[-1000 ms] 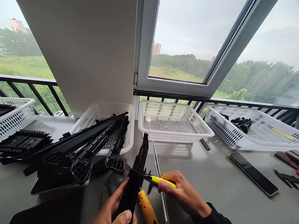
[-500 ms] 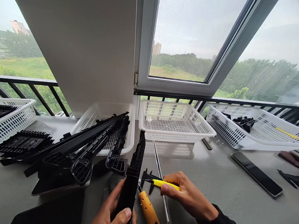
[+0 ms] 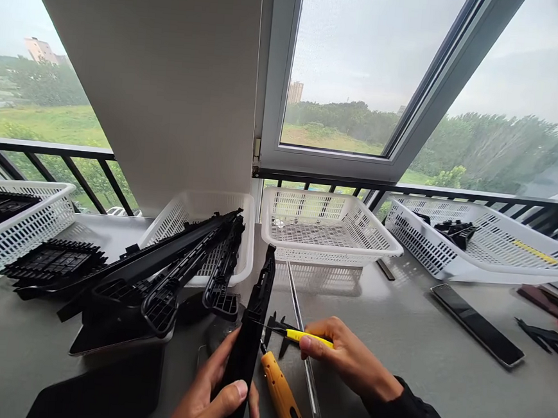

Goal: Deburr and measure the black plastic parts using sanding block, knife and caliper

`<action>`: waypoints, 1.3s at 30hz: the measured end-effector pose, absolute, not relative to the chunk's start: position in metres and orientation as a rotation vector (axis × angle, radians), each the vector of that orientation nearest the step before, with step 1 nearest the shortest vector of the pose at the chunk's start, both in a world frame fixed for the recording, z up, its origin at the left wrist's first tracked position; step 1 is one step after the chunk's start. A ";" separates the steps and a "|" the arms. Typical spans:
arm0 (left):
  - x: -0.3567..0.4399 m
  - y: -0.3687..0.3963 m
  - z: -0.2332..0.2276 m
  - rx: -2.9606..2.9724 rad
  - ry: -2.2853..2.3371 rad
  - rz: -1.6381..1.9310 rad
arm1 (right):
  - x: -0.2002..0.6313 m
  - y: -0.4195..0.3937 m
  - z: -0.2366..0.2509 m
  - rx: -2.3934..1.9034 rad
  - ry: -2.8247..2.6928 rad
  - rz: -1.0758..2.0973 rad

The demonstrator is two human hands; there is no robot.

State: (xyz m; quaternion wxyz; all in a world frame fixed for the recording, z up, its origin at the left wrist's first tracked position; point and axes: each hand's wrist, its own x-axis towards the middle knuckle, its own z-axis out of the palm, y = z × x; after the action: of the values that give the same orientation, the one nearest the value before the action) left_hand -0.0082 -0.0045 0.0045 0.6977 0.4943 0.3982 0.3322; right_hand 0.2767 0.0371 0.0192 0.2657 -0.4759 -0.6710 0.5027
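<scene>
My left hand (image 3: 214, 390) is wrapped around a long black plastic part (image 3: 243, 354), which stands tilted with its narrow end pointing away. In my right hand (image 3: 345, 356) is a yellow-handled tool (image 3: 310, 338), pinched between thumb and fingers. Its thin tip reaches left to the side of the black part, near mid-length. Black calipers (image 3: 277, 328) lie on the table behind the yellow handle, partly covered. Between my hands rests an orange-handled tool (image 3: 284, 393) with a metal tip. Beside it runs a long, narrow metal strip (image 3: 311, 385).
Several long black plastic parts (image 3: 169, 252) lean on a white basket (image 3: 246, 258) at left. Other white baskets (image 3: 329, 248) line the window side; the right one (image 3: 477, 273) holds black pieces. A phone (image 3: 477, 324) and dark tools (image 3: 542, 336) lie at right.
The view has shifted slightly, so the baskets and parts at left appear further right. My left thumb and the black part have moved slightly; both hands keep their holds.
</scene>
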 end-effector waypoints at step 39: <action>-0.005 0.011 0.004 0.929 0.813 0.898 | 0.288 0.040 0.020 -1.372 -1.669 1.405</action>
State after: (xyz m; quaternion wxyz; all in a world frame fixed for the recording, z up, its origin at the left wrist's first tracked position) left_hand -0.0049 0.0112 0.0044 0.7225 0.4206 0.3682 0.4068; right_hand 0.2877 0.0397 0.0203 0.2784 -0.5114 -0.6218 0.5237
